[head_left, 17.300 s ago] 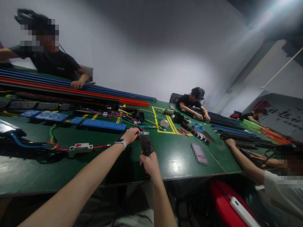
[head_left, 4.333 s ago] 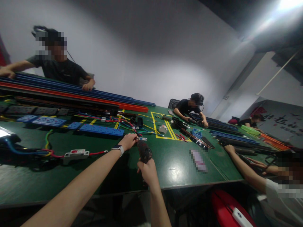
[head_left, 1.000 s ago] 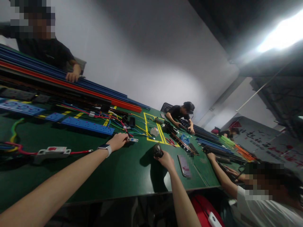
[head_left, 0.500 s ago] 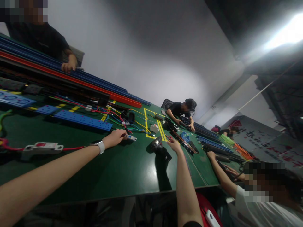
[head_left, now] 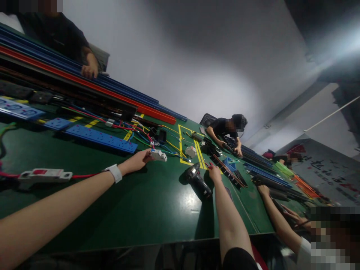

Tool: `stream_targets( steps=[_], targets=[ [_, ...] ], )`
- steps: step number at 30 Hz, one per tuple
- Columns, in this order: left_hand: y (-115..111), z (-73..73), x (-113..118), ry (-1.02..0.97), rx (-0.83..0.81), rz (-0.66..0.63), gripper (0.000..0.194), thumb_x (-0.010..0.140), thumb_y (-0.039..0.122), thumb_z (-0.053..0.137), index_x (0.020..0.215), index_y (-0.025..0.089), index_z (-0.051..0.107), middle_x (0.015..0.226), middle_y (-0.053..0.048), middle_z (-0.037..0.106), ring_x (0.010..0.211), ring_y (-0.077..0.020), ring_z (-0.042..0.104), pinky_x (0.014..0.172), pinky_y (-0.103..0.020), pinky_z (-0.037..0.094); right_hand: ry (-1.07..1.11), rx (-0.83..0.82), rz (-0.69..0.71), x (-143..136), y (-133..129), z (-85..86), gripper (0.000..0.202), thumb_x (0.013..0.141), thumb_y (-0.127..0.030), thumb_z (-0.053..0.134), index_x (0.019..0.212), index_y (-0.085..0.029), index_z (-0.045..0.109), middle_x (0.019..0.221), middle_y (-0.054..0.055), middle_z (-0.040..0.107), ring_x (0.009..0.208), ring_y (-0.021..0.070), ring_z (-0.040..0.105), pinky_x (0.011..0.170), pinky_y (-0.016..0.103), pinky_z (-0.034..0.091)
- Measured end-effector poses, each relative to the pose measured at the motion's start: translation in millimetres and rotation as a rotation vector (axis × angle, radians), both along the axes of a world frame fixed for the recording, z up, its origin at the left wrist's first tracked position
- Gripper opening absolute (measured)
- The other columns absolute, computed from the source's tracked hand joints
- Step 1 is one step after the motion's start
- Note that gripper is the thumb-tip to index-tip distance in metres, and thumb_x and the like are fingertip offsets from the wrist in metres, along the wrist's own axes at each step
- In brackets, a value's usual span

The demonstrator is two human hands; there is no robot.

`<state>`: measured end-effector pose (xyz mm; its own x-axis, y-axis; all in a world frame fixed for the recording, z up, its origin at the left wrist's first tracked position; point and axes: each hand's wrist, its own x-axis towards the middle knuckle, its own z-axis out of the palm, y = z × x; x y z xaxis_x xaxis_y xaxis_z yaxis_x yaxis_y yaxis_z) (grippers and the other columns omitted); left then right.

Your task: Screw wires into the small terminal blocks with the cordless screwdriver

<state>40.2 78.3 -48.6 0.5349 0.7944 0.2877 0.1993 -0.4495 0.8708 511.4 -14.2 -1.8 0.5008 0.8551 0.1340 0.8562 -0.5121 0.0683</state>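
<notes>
My left hand [head_left: 140, 159], wearing a white watch [head_left: 114, 172] on the wrist, grips a small white circuit breaker [head_left: 159, 155] just above the green table. Coloured wires run close behind the breaker. On the right, my right hand [head_left: 215, 174] is closed around a red-handled tool [head_left: 207, 164]; its exact kind is too small to make out. A black cordless screwdriver [head_left: 198, 183] lies between my hands, nearer the right one. Another white breaker [head_left: 46, 175] with red wires is at the left, close to my forearm.
Blue socket strips [head_left: 101, 138] lie beyond my left hand. Long orange [head_left: 157, 111] and blue rails stretch along the far side. A blue tray [head_left: 230, 164] and a copper-lined black strip [head_left: 225, 171] lie right. Co-workers' hands [head_left: 263, 190] work at the right and far side.
The view has shifted, so most things appear farther right. The breaker in my left hand has turned, showing more of its side. My right hand still holds the red-handled tool.
</notes>
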Motion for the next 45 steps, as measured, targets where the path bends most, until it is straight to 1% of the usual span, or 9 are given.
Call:
stream_targets(
  steps=[6, 9, 12, 16, 20, 22, 26, 35, 45],
  targets=[
    [5, -4.6, 0, -0.115, -0.124, -0.041, 0.043, 0.082, 0.041, 0.058, 0.118, 0.017, 0.056, 0.116, -0.010, 0.068, 0.113, -0.0243, 0.061, 0.101, -0.040, 0.047, 0.112, 0.072, -0.078, -2, -5, 3.5, 0.029, 0.091, -0.032, 0.052, 0.109, -0.021, 0.072, 0.118, 0.015, 0.061, 0.112, 0.0285, 0.054, 0.091, 0.037, 0.039],
    [2, -1.2, -2, -0.138, -0.126, -0.059, 0.041, 0.082, 0.042, 0.058, 0.115, 0.017, 0.057, 0.116, -0.009, 0.068, 0.112, -0.0236, 0.061, 0.102, -0.040, 0.047, 0.151, 0.139, -0.090, -12, -9, 16.7, 0.027, 0.090, -0.032, 0.055, 0.106, -0.019, 0.072, 0.115, 0.016, 0.063, 0.110, 0.0295, 0.055, 0.091, 0.038, 0.039],
    [-3, 4.3, -3, -0.136, -0.112, -0.045, 0.043, 0.082, 0.045, 0.058, 0.114, 0.017, 0.058, 0.114, -0.008, 0.069, 0.111, -0.0237, 0.062, 0.101, -0.040, 0.048, 0.192, 0.238, -0.054, -32, -6, 36.9, 0.036, 0.097, -0.031, 0.041, 0.116, -0.016, 0.067, 0.113, 0.018, 0.065, 0.103, 0.0273, 0.060, 0.086, 0.035, 0.042],
    [-10, 12.3, -3, -0.112, -0.072, -0.020, 0.046, 0.081, 0.050, 0.059, 0.112, 0.017, 0.060, 0.111, -0.008, 0.070, 0.110, -0.0244, 0.062, 0.101, -0.041, 0.047, 0.261, 0.368, 0.101, -91, 1, 55.9, 0.046, 0.102, -0.039, 0.027, 0.132, -0.018, 0.055, 0.115, 0.011, 0.066, 0.094, 0.0195, 0.063, 0.079, 0.027, 0.046],
    [-16, 18.5, -3, -0.096, -0.047, 0.018, 0.050, 0.080, 0.056, 0.060, 0.111, 0.017, 0.061, 0.108, -0.009, 0.071, 0.107, -0.0249, 0.063, 0.101, -0.042, 0.048, 0.532, 0.485, 0.560, -180, -9, 56.0, 0.037, 0.096, -0.047, 0.046, 0.119, -0.025, 0.065, 0.110, 0.004, 0.069, 0.079, 0.0165, 0.064, 0.074, 0.025, 0.048],
    [-19, 20.7, -3, -0.090, -0.040, 0.035, 0.051, 0.079, 0.058, 0.060, 0.109, 0.017, 0.061, 0.107, -0.009, 0.071, 0.105, -0.0252, 0.064, 0.100, -0.042, 0.048, 0.585, 0.428, 0.652, -218, -19, 53.9, 0.033, 0.095, -0.047, 0.050, 0.114, -0.028, 0.069, 0.103, 0.001, 0.071, 0.071, 0.0157, 0.064, 0.072, 0.026, 0.048],
    [-22, 23.5, -3, -0.092, -0.032, 0.040, 0.055, 0.078, 0.062, 0.059, 0.107, 0.016, 0.062, 0.107, -0.011, 0.071, 0.105, -0.0265, 0.064, 0.100, -0.042, 0.049, 0.468, 0.385, 0.723, -260, -30, 51.6, 0.027, 0.096, -0.044, 0.051, 0.108, -0.031, 0.072, 0.109, 0.000, 0.071, 0.095, 0.0189, 0.065, 0.083, 0.027, 0.047],
    [-15, 10.6, 0, -0.022, 0.063, -0.004, 0.042, 0.083, 0.052, 0.054, 0.109, 0.018, 0.060, 0.107, -0.010, 0.070, 0.103, -0.0260, 0.064, 0.092, -0.038, 0.050, 0.310, 0.306, 0.680, -260, -24, 37.2, 0.025, 0.097, -0.041, 0.050, 0.107, -0.030, 0.070, 0.108, 0.002, 0.070, 0.097, 0.0193, 0.062, 0.081, 0.027, 0.045],
    [-6, -5.9, 6, 0.251, 0.357, -0.002, 0.026, 0.088, 0.033, 0.052, 0.105, 0.019, 0.066, 0.104, -0.010, 0.069, 0.100, -0.0237, 0.062, 0.092, -0.036, 0.045, 0.454, 0.185, 0.709, -235, -5, -11.2, 0.022, 0.087, -0.013, 0.057, 0.100, -0.020, 0.074, 0.103, 0.006, 0.064, 0.093, 0.0172, 0.060, 0.088, 0.027, 0.046]
  ],
)
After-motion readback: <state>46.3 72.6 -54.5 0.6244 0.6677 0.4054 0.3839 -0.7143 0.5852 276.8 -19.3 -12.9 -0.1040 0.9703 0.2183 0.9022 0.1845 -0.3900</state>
